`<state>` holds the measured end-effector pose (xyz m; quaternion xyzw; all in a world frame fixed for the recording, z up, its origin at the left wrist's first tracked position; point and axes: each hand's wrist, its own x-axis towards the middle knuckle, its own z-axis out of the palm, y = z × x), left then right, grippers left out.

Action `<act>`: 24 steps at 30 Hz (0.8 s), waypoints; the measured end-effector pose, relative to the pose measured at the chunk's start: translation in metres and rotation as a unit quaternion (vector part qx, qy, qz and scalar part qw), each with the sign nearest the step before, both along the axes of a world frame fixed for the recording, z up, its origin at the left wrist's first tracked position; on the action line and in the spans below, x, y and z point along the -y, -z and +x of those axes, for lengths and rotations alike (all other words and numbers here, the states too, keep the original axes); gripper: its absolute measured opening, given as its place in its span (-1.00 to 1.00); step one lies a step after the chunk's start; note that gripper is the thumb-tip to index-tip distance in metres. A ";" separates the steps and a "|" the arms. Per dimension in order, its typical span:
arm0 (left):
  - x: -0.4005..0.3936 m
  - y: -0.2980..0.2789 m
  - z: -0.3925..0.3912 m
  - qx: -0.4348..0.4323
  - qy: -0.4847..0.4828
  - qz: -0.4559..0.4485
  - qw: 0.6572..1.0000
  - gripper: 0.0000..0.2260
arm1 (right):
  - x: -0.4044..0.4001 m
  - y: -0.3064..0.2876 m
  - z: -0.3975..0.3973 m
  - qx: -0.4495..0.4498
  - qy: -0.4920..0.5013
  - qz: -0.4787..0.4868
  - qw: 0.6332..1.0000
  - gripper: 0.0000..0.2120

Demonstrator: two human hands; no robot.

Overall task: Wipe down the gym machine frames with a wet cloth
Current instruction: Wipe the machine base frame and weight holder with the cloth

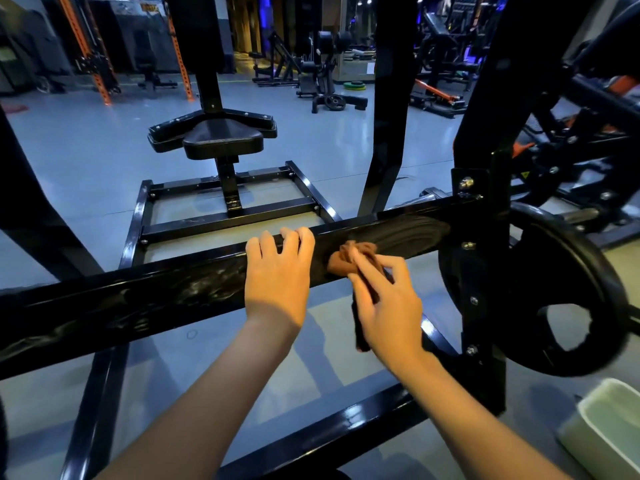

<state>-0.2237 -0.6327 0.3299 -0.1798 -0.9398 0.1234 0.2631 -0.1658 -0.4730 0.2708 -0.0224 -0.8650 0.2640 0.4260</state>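
A wide black frame bar (166, 299) of the gym machine runs across the head view from lower left to upper right, with wet streaks on its face. My left hand (277, 271) rests on the bar, its fingers curled over the top edge. Just to its right, my right hand (388, 303) holds a bunched brown cloth (349, 258) and presses it against the bar's face. Part of the cloth hangs down behind my right palm. Swirled wet marks show on the bar to the right of the cloth.
A black weight plate (540, 292) hangs on the machine at right. A pale green basin (609, 427) stands on the floor at lower right. The black seat (221, 140) and base frame (228, 216) lie beyond the bar. Other machines stand further back.
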 end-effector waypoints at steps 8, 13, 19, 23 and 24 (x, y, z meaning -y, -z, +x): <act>-0.004 0.001 -0.001 0.000 -0.017 -0.003 1.000 -0.16 | -0.103 -0.024 -0.022 -0.018 0.235 -0.219 0.947 -0.64; -0.006 0.000 0.002 -0.006 -0.029 -0.012 0.999 -0.12 | 0.024 0.007 -0.005 -0.045 0.052 -0.132 0.989 -0.58; -0.003 0.005 -0.002 -0.029 -0.031 -0.014 0.999 -0.15 | -0.048 0.017 0.000 -0.013 0.050 -0.016 0.999 -0.48; -0.007 0.005 -0.002 -0.023 -0.048 -0.023 0.998 -0.12 | -0.131 -0.003 -0.016 0.007 0.230 -0.202 0.952 -0.60; -0.008 0.004 -0.002 -0.022 -0.049 -0.023 0.998 -0.12 | -0.135 -0.009 -0.020 0.009 0.248 -0.223 0.943 -0.61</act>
